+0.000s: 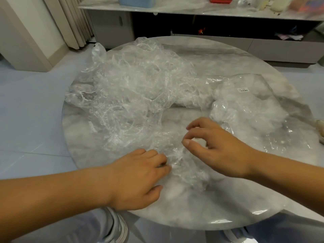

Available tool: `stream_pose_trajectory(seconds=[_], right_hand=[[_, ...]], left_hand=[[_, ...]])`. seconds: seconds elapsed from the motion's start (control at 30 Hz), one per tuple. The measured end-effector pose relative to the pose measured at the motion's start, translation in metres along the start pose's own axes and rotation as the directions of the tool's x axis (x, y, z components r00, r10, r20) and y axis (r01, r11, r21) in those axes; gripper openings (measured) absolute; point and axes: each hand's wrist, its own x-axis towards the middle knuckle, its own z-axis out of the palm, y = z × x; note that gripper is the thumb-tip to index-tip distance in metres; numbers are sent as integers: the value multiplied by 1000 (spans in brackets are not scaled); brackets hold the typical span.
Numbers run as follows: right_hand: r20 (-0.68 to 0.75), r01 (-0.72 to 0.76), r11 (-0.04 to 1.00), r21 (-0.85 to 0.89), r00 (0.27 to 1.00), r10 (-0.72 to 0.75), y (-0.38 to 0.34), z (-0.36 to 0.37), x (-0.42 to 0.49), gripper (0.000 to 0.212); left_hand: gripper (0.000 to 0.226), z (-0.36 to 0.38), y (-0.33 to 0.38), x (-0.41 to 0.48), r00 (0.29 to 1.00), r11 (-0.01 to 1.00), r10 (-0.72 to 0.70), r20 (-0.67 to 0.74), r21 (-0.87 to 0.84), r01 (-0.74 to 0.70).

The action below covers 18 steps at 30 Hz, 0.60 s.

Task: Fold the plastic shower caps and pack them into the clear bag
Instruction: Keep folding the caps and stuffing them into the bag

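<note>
Fingers (162,162) of the left hand (138,179) press one shower cap (182,163) flat at six o'clock on the counter (228,204), while the right hand (215,146) pinches its edge. Folding looks just begun; next comes doubling it over. Loose caps (133,88) heap at ten o'clock, the clear bag (254,109) at three.

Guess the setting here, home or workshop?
Probably a home living room. A round marble-look table holds the loose shower caps and the clear bag; behind it stand a low media-style cabinet cluttered with household items and pleated curtains, over a pale tiled floor.
</note>
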Motion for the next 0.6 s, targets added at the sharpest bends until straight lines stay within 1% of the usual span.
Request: stream_pose_trajectory(seconds=[0.07, 0.13, 0.2, 0.23, 0.27, 0.3, 0.33, 0.37, 0.4, 0.43, 0.47, 0.5, 0.6], right_hand=[[90, -19, 1000, -25, 996, 21, 5, 3, 11, 44], [179, -79, 997, 12, 981, 76, 8, 8, 17, 53], [165, -112, 984, 140, 982, 88, 9, 11, 18, 51], [129, -99, 972, 214, 989, 72, 9, 14, 17, 47], [84, -49, 969, 241, 996, 30, 9, 15, 14, 46], [40, 42, 980, 195, 998, -50, 8, 17, 9, 47], [10, 159, 983, 95, 987, -160, 8, 19, 3, 48], [7, 279, 960, -22, 960, -279, 8, 21, -3, 49], [27, 385, 915, -118, 923, -385, 9, 23, -9, 47], [62, 465, 865, -188, 885, -462, 12, 26, -15, 46], [109, 512, 826, -238, 859, -501, 15, 29, -20, 45], [161, 530, 802, -276, 848, -505, 19, 31, -24, 47], [272, 518, 765, -383, 855, -443, 29, 37, -29, 54]], left_hand=[[58, 1, -1, 3, 1000, 1000, 23, 9, -10, -23], [57, 1, -1, 3, 999, 999, 41, 16, -8, -41], [56, 2, -3, 3, 999, 999, 50, 13, -4, -50], [56, 2, -4, 2, 999, 999, 51, 7, -3, -51], [56, 3, -6, 2, 999, 999, 50, 5, -2, -50], [56, 4, -7, 2, 999, 999, 54, -2, -3, -54], [55, 4, -9, 3, 998, 998, 56, -5, -3, -56], [55, 3, -11, 3, 998, 998, 57, -10, 1, -57], [54, 1, -12, 2, 998, 998, 57, -11, 4, -57], [53, -1, -13, 2, 998, 998, 59, -9, 1, -59], [52, -3, -15, 1, 998, 998, 65, -2, -11, -65], [51, -5, -16, -1, 997, 997, 77, 6, -26, -76], [45, -17, -19, -3, 994, 992, 112, -7, -58, -112]])
